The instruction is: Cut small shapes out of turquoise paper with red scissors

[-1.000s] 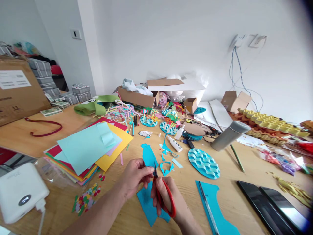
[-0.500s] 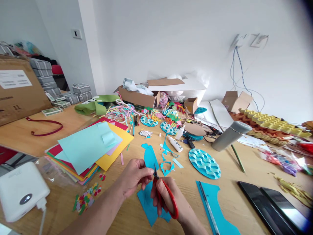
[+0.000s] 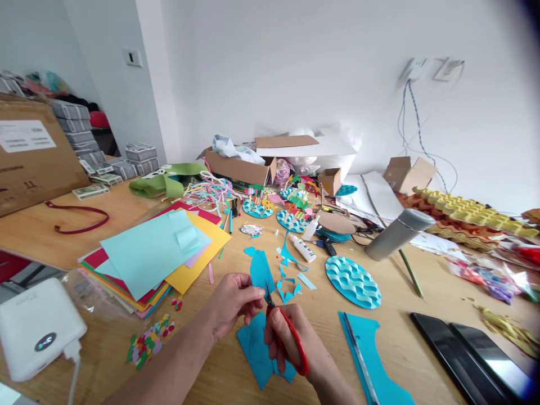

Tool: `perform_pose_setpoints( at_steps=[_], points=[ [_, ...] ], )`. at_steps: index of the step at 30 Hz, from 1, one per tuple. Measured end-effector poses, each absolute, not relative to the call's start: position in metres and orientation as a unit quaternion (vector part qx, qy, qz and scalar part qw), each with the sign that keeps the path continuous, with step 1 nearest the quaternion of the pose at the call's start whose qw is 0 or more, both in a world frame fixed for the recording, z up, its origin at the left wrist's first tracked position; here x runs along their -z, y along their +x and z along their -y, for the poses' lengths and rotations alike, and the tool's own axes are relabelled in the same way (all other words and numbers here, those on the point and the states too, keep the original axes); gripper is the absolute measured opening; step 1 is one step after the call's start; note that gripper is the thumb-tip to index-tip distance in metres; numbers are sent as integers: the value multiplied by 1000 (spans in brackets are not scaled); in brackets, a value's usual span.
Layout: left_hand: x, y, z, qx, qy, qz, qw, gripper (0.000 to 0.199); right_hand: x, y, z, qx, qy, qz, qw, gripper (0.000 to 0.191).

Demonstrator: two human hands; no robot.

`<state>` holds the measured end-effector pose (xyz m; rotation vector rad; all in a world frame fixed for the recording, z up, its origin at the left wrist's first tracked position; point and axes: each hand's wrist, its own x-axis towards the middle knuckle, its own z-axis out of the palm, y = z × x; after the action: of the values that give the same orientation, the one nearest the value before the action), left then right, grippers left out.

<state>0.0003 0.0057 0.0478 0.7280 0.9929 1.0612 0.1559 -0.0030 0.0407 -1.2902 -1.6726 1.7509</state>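
My left hand [image 3: 240, 301] pinches the lower edge of a blue paper piece [image 3: 260, 271] near the middle of the table. Through the handles of red-handled scissors [image 3: 298, 343] go the fingers of my right hand [image 3: 291, 332]. The dark blades are at the paper, just right of my left fingertips. Beneath my hands lies another blue sheet [image 3: 255, 351] with pencil lines. A star-like blue cutout ring [image 3: 288, 289] and small blue scraps lie just beyond. To the right is an oval blue disc with wavy light strips [image 3: 352, 282].
Coloured paper [image 3: 147, 253] is stacked at left, beside a white power bank [image 3: 40, 329]. Glue bottles [image 3: 302, 248] stand or lie ahead. At right are a grey flask [image 3: 396, 235], a cut blue sheet [image 3: 375, 360], phones [image 3: 455, 354] and egg trays [image 3: 472, 216].
The blue paper has turned slightly and shifted a little to the right. My right hand and the scissors have moved very slightly; both hands keep their hold.
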Motion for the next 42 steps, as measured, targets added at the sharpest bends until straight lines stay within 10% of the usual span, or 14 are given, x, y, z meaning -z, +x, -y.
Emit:
perform_pose_setpoints(
  at_steps=[42],
  points=[
    [-47,-2,-5,-447,352,-450,688,21,-39,158,2,-627,-465,596,188,78]
  ],
)
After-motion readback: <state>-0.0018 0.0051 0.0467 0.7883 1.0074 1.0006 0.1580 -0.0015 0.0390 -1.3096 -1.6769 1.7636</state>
